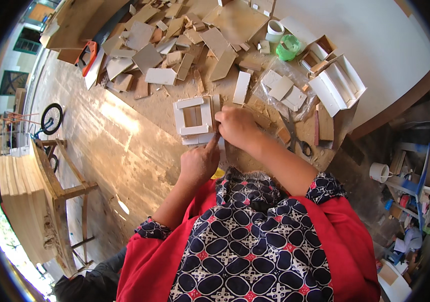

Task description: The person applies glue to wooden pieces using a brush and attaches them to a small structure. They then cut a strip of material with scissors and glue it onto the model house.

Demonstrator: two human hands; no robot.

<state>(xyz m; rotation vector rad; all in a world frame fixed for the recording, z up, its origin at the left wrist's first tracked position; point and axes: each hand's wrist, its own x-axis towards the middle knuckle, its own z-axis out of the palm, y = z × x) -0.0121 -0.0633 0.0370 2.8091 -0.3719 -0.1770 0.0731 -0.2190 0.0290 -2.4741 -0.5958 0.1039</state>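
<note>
A small square wooden frame [193, 117], built from pale white-faced strips around a brown opening, lies on white-faced boards [197, 139] at the table's near edge. My right hand [237, 127] is closed at the frame's right side, its fingertips pinched against the edge there. Whatever sits in that pinch is hidden by the fingers. Just below, my left hand [200, 161] reaches up with its index finger stretched out to the right hand's fingertips. The other left fingers curl under and are mostly out of sight.
Wood offcuts [147, 58] are heaped across the far left. Scissors [295, 137] lie right of my right forearm, near a plastic bag [285, 90] with white pieces. A green container [288, 48], a white cup [275, 31] and an open white box [338, 84] stand beyond. An orange-handled saw [88, 58] is far left.
</note>
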